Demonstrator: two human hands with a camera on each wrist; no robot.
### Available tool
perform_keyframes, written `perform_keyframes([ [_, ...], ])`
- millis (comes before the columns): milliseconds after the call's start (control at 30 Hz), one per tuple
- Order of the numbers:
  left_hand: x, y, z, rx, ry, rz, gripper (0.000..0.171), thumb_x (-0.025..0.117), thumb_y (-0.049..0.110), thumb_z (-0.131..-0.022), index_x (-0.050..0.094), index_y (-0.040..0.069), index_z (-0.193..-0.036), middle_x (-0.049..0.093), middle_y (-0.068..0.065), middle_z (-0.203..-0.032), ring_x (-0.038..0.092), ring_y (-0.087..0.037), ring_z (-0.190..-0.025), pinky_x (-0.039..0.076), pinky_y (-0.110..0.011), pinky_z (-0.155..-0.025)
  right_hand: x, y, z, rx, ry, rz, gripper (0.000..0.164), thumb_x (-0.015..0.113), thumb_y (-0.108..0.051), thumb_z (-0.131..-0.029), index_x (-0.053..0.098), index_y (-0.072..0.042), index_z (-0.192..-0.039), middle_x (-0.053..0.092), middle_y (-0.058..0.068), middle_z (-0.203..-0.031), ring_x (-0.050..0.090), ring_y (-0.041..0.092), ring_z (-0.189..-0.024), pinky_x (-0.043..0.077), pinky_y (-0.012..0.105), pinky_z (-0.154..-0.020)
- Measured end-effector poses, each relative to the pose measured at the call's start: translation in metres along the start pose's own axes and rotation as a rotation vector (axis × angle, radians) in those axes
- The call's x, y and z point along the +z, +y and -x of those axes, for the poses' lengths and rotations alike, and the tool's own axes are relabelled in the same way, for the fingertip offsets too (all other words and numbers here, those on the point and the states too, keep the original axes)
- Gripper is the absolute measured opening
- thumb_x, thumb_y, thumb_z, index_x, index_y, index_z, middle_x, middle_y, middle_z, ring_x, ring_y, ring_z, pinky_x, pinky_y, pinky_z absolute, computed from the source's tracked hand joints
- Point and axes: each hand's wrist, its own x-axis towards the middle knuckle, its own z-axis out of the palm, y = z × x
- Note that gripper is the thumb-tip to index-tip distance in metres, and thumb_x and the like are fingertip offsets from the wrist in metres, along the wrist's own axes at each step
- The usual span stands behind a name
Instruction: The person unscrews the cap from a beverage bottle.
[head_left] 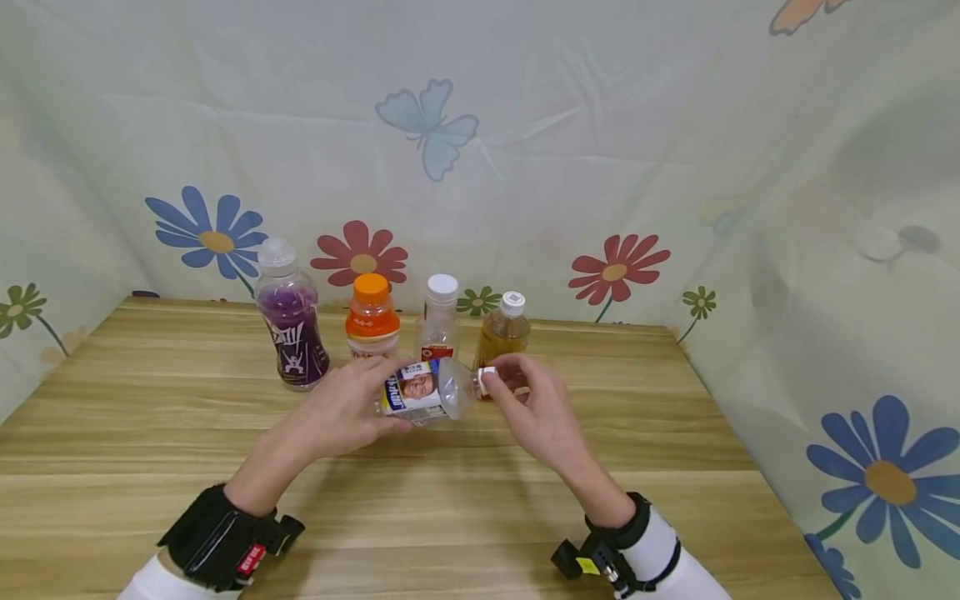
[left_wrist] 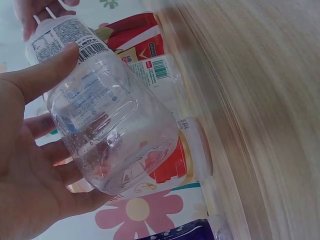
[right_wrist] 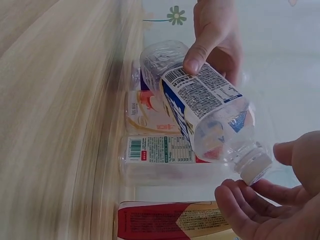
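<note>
**Four in a row on a tan wood-grain tabletop (head_left: 465,533)**

Leftmost stands a tall clear plastic bottle with a whitish cap and dark purple label (head_left: 296,337). Next comes a squat bottle with a bright orange cap and orange shoulder (head_left: 372,321), then a slim, clear plastic bottle with a white cap (head_left: 439,321), whose label shows red in the head view and a barcode in the right wrist view. Rightmost is an amber-toned bottle with a white cap (head_left: 502,337). All four stand upright and apart, near the table's far edge.

Behind rises a pale, creased backdrop (head_left: 562,192), printed with a light-blue butterfly (head_left: 431,125), red-petalled flowers (head_left: 363,261) and blue-petalled flowers (head_left: 216,240); the largest blue bloom is at far right.
</note>
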Motion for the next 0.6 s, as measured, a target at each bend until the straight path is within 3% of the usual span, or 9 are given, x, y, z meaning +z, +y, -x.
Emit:
perform_keyframes([
  [200, 0.0005, -0.0002, -0.0004, 0.005, -0.002, -0.005, 0.080, 0.092, 0.032, -0.077, 0.055, 0.007, -0.144, 0.064, -0.015, -0.132, 0.064, -0.030, -0.112, 0.052, -0.053, -0.096, 0.0001, 0.0006, -0.0003, 0.017, -0.007, -0.009, 0.020, 0.069, -0.015, -0.100, 0.068, -0.003, -0.117, 0.067, 0.005, -0.100, 0.063, 0.022, -0.090, 0.059, 0.031, -0.072],
  [600, -0.0001, 0.0006, -0.0003, -0.029, -0.027, 0.027, 0.081, 0.091, 0.032, -0.080, 0.052, 0.007, -0.146, 0.063, -0.016, -0.133, 0.063, -0.029, -0.111, 0.053, -0.052, -0.096, 0.0004, 0.0004, -0.0001, -0.061, 0.002, -0.056, 0.024, 0.069, 0.000, -0.097, 0.065, -0.004, -0.119, 0.065, 0.006, -0.111, 0.061, 0.025, -0.097, 0.060, 0.033, -0.080],
])
